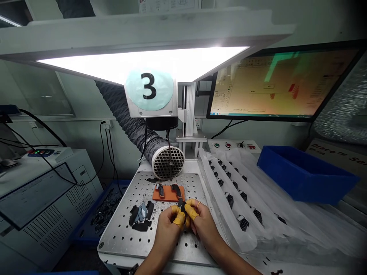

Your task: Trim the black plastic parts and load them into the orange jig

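1. Black part [183, 206]: held up between my fingertips, over the perforated plate [160, 244], just in front of the orange block [169, 195]. Its finer shape is partly hidden by my fingers.
2. Hands: my left hand [169, 221] and right hand [202, 219] meet at the part — fingertips closed in a pinch on it from both sides. Yellow covers are on several of my fingertips.
3. Orange block: lies on the plate; a textured dark piece [161, 190] rests toward its left end, and a curved black piece [176, 190] toward its right.
4. Left of my hands: a loose cluster of black pieces [140, 227] around grey-blue pieces [141, 212], on the plate.
5. Right side: translucent white trays [229, 223] carry rows of dark textured pieces [243, 223] — a blue bin [306, 179] stands beyond.
6. Behind the block: a duct's round grille [168, 163] faces the plate.
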Demonstrator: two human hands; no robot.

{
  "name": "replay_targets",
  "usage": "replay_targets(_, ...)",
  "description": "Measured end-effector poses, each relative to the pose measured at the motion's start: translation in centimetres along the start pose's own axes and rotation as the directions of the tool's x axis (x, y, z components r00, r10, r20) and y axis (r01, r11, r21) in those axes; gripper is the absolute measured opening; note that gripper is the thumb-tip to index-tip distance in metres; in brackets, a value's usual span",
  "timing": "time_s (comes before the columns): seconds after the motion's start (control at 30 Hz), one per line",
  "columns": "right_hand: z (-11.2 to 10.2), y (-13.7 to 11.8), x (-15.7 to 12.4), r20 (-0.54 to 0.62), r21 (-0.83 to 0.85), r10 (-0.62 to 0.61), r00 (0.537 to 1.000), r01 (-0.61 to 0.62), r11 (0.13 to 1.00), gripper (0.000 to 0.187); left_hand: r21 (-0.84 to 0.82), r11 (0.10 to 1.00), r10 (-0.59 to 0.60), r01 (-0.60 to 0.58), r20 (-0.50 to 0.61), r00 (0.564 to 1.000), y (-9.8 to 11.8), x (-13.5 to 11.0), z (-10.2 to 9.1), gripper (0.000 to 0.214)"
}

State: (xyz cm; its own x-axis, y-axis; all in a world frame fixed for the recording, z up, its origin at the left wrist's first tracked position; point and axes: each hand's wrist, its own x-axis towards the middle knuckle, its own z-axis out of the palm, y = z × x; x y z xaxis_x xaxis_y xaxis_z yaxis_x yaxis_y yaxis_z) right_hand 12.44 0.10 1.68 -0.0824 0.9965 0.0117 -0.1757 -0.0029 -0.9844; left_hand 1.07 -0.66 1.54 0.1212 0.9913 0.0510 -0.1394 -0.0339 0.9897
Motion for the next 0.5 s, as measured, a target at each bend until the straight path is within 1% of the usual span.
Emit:
replay_targets(0.27,0.01,0.28,0.23,-0.007,-0.012,-0.008,1.0,0.008,1.0,0.022,-0.004,1.0,-0.003,0.003,-0.006,1.0,-0.21,0.14,-0.15,0.006)
replay_targets(0.5,0.11,-0.01,0.03,0.003,-0.004,0.007,1.0,-0.007,1.0,0.023,0.019,1.0,-0.002,0.002,0.004,1.0,-0.11,0.13,-0.18,0.008)
